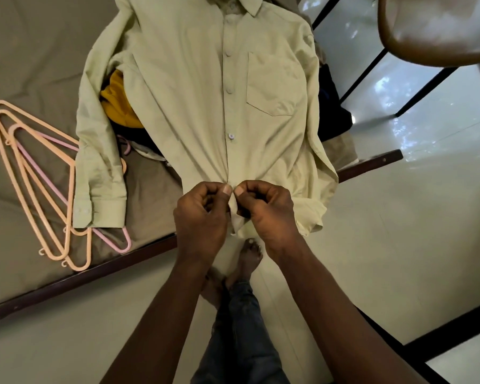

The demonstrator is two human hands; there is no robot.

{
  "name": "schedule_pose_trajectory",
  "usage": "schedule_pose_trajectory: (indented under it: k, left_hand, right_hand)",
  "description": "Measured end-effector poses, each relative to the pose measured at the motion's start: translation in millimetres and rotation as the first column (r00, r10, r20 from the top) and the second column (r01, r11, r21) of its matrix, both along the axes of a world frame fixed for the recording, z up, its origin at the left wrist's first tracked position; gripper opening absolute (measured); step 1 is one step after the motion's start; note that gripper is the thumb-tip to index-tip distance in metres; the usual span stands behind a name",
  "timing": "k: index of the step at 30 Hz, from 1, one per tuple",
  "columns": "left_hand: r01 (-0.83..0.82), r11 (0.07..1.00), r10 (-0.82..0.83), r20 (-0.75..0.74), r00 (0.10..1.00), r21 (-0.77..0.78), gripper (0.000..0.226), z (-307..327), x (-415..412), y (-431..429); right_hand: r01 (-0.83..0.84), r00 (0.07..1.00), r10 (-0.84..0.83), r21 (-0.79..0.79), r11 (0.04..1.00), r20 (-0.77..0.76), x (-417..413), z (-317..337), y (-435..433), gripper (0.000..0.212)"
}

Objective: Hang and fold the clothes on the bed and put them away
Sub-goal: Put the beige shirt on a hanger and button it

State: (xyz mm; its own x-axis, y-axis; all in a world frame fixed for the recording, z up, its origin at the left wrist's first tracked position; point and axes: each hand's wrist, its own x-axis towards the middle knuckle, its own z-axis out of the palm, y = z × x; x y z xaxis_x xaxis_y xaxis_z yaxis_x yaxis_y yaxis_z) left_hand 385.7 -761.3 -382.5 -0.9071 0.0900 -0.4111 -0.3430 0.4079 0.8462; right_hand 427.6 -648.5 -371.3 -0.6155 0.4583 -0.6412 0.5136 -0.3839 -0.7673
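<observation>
A pale green long-sleeved shirt (194, 79) lies front up across the bed corner, its buttons fastened down to near the hem. My left hand (201, 214) and my right hand (263, 212) meet at the lower button placket, each pinching the fabric edge between thumb and fingers. The shirt's hem hangs over the bed's edge under my hands. Its left sleeve runs down onto a stack of peach and pink plastic hangers (39, 184).
A yellow garment (117, 101) and dark clothes (333, 106) lie under the shirt. The bed has a grey-brown sheet (25, 51) and a dark wooden frame (75, 281). My bare feet (247, 259) stand on a glossy tiled floor (399, 217). A brown chair edge (432, 48) is upper right.
</observation>
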Motion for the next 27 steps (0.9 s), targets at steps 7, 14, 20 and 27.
schedule_pose_trajectory:
  k: [7, 14, 20, 27]
  left_hand:
    - [-0.076, 0.979, 0.021, 0.275, 0.961, 0.191, 0.017, 8, -6, -1]
    - [-0.146, 0.944, 0.034, 0.354, 0.935, 0.295, 0.019, 6, 0, -11]
    - [0.164, 0.964, -0.226, 0.329, 0.917, 0.207, 0.016, 1, 29, -31]
    - [-0.008, 0.964, -0.049, 0.207, 0.977, 0.267, 0.007, 3, 37, -35]
  right_hand:
    - [-0.026, 1.0, 0.024, -0.109, 0.994, -0.014, 3, 7, 3, 0.009]
    - [-0.45, 0.893, 0.43, 0.302, 0.84, 0.136, 39, -5, 1, 0.012]
    - [-0.132, 0.987, 0.139, -0.083, 0.988, 0.08, 56, 6, -6, 0.014]
    - [-0.013, 0.998, -0.01, 0.354, 0.935, 0.063, 72, 15, -2, 0.025]
